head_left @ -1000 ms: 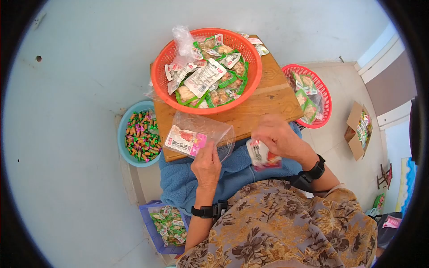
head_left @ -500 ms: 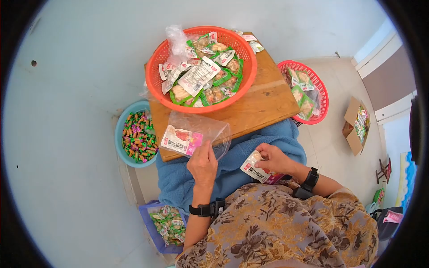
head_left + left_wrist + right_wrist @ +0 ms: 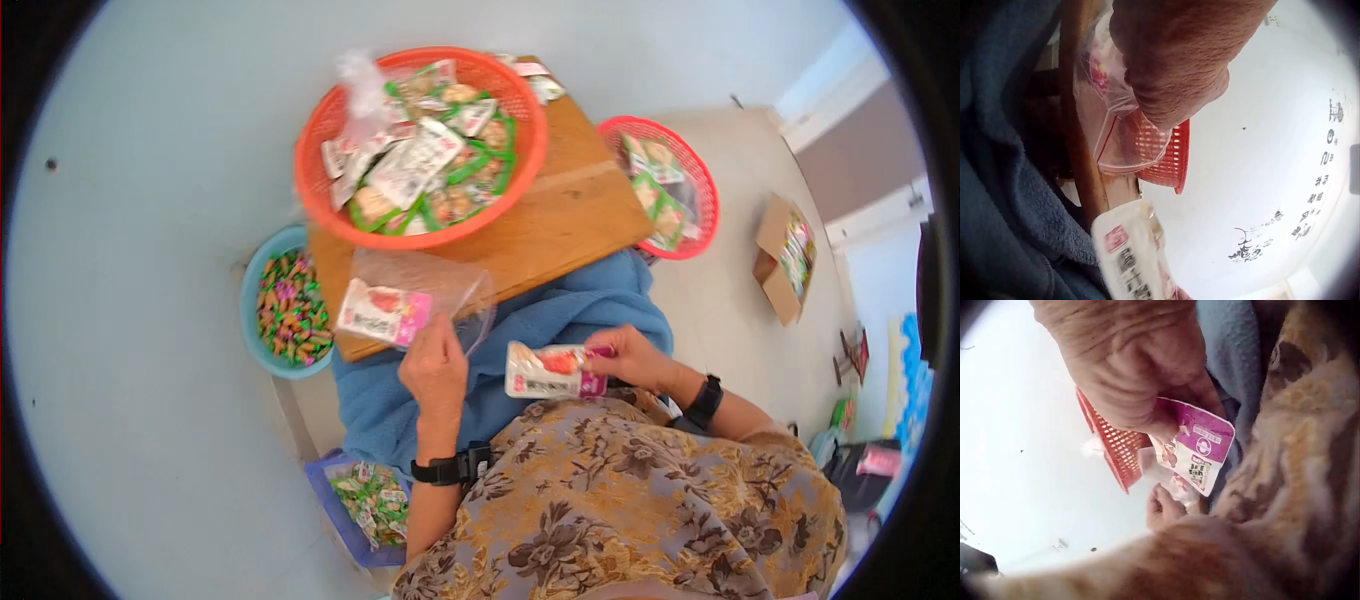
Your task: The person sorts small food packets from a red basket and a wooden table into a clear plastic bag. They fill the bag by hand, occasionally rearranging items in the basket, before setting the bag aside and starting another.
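Note:
My left hand (image 3: 436, 372) pinches the edge of a clear plastic bag (image 3: 462, 288) at the front of the wooden table. Inside the bag lies a white and pink snack packet (image 3: 374, 312). A second snack packet (image 3: 540, 371), white with a purple-pink end and a food picture, is pinched between the thumb and fingers of my right hand (image 3: 637, 360). It is held over my lap, to the right of the bag. The right wrist view shows the thumb on the packet's purple end (image 3: 1210, 432). In the left wrist view the bag's mouth (image 3: 1132, 164) hangs wide below the hand.
A red basket (image 3: 310, 205) full of green-edged snack packs stands on the wooden table (image 3: 575, 225). On the floor are a blue basin (image 3: 250, 335) of small wrapped snacks, a purple crate (image 3: 330, 515), another red basket (image 3: 708, 205) and a cardboard box (image 3: 772, 280). A blue cloth (image 3: 500, 345) hangs at the table's front.
My right hand has brought its packet down towards my lap, turned it level and now grips its purple end. My left hand keeps hold of the bag. The head view has shifted slightly.

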Available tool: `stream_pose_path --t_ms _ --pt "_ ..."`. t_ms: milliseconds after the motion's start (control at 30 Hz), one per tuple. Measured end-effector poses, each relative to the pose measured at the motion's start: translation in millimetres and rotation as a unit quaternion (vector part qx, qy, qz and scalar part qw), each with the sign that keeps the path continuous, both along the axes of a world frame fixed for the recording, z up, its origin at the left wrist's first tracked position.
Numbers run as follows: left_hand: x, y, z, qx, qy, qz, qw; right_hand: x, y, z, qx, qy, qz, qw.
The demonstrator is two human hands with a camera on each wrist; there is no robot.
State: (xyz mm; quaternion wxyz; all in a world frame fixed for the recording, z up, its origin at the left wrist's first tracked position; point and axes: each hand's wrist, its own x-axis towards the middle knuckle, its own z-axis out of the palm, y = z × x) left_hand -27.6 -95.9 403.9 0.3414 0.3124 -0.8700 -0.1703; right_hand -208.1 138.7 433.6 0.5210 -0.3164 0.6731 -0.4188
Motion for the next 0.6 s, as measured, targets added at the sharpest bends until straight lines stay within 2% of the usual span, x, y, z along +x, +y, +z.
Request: stream_pose_path --t_ms 33,100,133,200,267,400,467,567,600 --pt "-1 0 -2 0.008 0.003 -0.025 1.000 -4 -6 9 -0.011 0.008 -0.031 0.999" --pt "-2 -1 -6 -0.019 0.019 -0.009 1.000 -5 -16 3 -0.023 -0.058 -0.089 0.994" --pt "-2 0 -6 -0.015 0.027 -0.039 0.999 -2 -22 1 -0.025 -0.076 -0.110 0.991" --pt "-3 0 -6 0.012 0.027 -0.007 1.000 1 -35 -10 -0.034 -0.087 -0.148 0.985" --pt "-4 0 -3 0.013 0.024 -0.018 0.999 6 -50 -23 -0.076 -0.255 -0.157 0.951" --pt "-3 1 10 0.012 0.013 -0.009 1.000 13 -73 -18 -0.087 -0.316 -0.185 0.926" --pt "-6 1 9 0.010 0.016 -0.018 1.000 15 -82 -12 -0.123 -0.426 -0.205 0.873" --pt "-10 0 2 -0.006 0.048 -0.028 0.998 19 -96 -22 -0.113 -0.392 -0.185 0.894" --pt "-11 0 0 -0.017 0.059 -0.041 0.997 20 -102 -25 -0.106 -0.405 -0.188 0.888"
